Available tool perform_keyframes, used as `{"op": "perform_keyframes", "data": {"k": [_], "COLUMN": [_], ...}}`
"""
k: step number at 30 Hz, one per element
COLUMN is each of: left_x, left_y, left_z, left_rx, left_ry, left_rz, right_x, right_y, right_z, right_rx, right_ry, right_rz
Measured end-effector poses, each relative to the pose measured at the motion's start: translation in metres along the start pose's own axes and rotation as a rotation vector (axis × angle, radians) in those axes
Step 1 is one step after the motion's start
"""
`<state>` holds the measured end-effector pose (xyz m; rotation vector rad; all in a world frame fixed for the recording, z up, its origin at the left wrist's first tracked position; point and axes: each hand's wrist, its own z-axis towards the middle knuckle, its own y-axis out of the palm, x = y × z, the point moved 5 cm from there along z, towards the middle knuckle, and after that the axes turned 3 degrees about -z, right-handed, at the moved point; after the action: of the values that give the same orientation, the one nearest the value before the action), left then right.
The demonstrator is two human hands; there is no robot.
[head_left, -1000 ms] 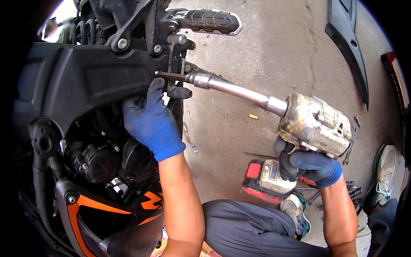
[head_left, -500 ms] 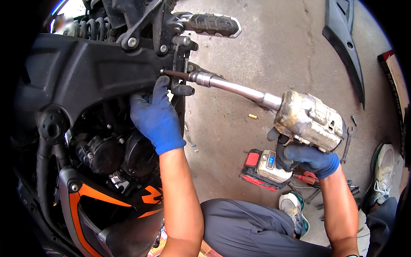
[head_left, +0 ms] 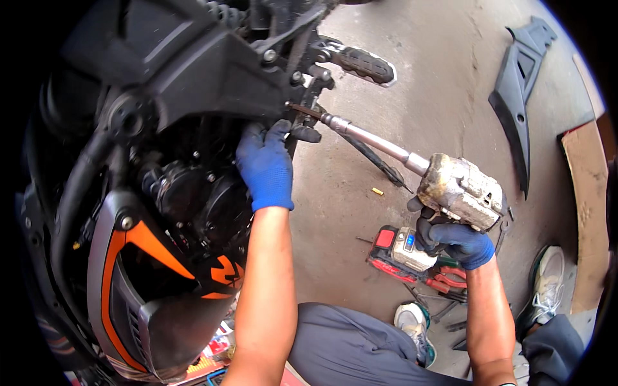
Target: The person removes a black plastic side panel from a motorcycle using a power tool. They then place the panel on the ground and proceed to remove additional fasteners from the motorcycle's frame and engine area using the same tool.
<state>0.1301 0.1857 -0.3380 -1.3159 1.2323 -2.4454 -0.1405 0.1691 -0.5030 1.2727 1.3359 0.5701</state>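
Note:
My gloved left hand [head_left: 264, 167] has its fingers curled against the lower edge of the black motorcycle cover [head_left: 199, 90], just under a small bolt [head_left: 288, 104]. In my gloved right hand [head_left: 444, 238] is a worn, pale impact wrench [head_left: 458, 190], gripped by its handle, with a red-and-black battery [head_left: 393, 257] at the base. Its long silver extension [head_left: 380, 145] and thin bit [head_left: 306, 110] reach to that bolt. Below the cover are dark engine covers [head_left: 183, 193] and an orange-and-black fairing [head_left: 154, 251]. A footpeg [head_left: 360, 63] juts out above the extension.
A loose black panel [head_left: 521, 83] lies on the concrete floor [head_left: 431, 77] at upper right, near cardboard [head_left: 586, 212]. Pliers [head_left: 450, 276], wrenches and other tools lie under the battery. My grey-trousered leg [head_left: 341, 334] and shoes [head_left: 547, 283] are at the bottom.
The view has shifted and tilted, showing more cardboard at right. My left fingertips have slid slightly down from beside the bit to the cover's edge. The wrench's bit stays at the bolt.

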Motion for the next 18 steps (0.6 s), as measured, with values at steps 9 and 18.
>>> {"op": "perform_keyframes", "data": {"k": [9, 18], "left_x": [-0.016, 0.045], "left_y": [-0.015, -0.046], "left_z": [-0.030, -0.077], "left_rx": [0.079, -0.703], "left_ry": [-0.303, -0.305], "left_rz": [-0.283, 0.247], "right_x": [-0.001, 0.053], "right_y": [-0.024, -0.010], "right_z": [-0.010, -0.048], "right_rx": [0.017, -0.210], "right_ry": [-0.161, 0.303], "right_rz": [-0.318, 0.251]}}
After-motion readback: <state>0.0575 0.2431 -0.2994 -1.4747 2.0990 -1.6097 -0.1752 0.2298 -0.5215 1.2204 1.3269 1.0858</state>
